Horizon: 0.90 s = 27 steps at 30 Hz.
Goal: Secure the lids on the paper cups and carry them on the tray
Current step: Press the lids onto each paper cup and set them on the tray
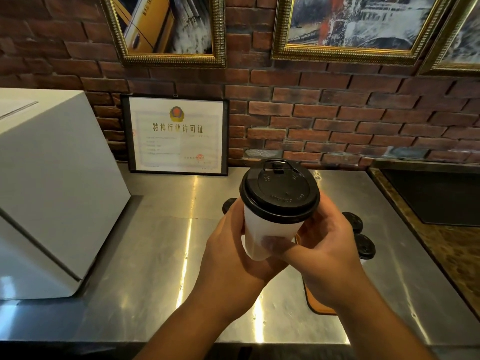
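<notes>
I hold a white paper cup (265,227) with a black lid (279,192) on it, raised above the steel counter and tilted toward me. My left hand (233,245) grips the cup's left side and bottom. My right hand (322,245) wraps round its right side, thumb across the front. Behind my right hand, two more black lids (354,222) (366,246) show; whatever they sit on is mostly hidden. Another black lid (228,205) peeks out left of the held cup. A brown tray (315,305) lies under my right wrist, mostly hidden.
A steel counter (155,255) spans the view. A large white box-shaped appliance (49,190) stands at the left. A framed certificate (176,135) leans on the brick wall behind. A dark sink recess (436,196) with a marbled edge is at the right.
</notes>
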Motion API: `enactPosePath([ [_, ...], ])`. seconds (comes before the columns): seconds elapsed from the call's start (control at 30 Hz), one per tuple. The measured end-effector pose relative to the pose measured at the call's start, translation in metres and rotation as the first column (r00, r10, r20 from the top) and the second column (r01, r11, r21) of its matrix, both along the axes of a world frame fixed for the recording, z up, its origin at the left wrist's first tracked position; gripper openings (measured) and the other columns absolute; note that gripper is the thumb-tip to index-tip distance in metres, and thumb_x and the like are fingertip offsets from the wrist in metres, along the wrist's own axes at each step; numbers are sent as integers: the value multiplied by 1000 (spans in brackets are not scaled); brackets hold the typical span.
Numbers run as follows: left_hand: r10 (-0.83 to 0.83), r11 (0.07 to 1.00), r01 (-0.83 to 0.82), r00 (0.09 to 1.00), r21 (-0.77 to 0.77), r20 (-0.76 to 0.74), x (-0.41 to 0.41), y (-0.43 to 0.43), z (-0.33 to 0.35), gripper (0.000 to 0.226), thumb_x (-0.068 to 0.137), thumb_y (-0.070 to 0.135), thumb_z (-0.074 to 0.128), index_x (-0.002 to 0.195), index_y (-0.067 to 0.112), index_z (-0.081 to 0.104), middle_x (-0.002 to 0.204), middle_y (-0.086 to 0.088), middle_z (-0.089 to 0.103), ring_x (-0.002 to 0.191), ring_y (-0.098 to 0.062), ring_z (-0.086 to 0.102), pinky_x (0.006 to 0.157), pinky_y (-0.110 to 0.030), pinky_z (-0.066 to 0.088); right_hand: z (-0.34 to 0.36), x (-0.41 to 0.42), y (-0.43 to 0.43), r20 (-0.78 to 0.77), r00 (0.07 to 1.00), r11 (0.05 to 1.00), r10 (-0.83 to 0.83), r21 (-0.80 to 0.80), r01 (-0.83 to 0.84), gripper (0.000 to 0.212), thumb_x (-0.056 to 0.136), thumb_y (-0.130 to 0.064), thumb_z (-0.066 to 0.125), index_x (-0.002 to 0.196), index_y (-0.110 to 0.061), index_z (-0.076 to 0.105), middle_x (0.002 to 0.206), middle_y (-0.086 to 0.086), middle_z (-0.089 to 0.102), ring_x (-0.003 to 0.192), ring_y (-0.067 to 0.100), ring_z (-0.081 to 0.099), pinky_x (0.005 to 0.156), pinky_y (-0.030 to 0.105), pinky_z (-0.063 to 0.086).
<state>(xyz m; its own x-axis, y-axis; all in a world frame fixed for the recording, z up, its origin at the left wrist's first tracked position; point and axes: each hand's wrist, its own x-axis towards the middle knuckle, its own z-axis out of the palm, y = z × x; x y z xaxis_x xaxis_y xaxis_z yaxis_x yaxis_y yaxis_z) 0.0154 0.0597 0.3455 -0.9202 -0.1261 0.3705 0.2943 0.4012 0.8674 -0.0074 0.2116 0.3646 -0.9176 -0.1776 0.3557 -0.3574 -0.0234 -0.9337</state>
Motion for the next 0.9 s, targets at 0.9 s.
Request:
enactPosePath([
  [0.9, -76, 997, 75, 995, 17, 64, 7, 8, -8, 100, 61, 63, 87, 138, 78, 25, 131, 40, 51, 123, 17, 49, 72, 4, 43, 9, 3, 3, 96, 995, 996, -38, -82, 46, 81, 57, -34, 97, 129, -50, 62, 124, -16, 72, 116, 5, 70, 77, 22, 63],
])
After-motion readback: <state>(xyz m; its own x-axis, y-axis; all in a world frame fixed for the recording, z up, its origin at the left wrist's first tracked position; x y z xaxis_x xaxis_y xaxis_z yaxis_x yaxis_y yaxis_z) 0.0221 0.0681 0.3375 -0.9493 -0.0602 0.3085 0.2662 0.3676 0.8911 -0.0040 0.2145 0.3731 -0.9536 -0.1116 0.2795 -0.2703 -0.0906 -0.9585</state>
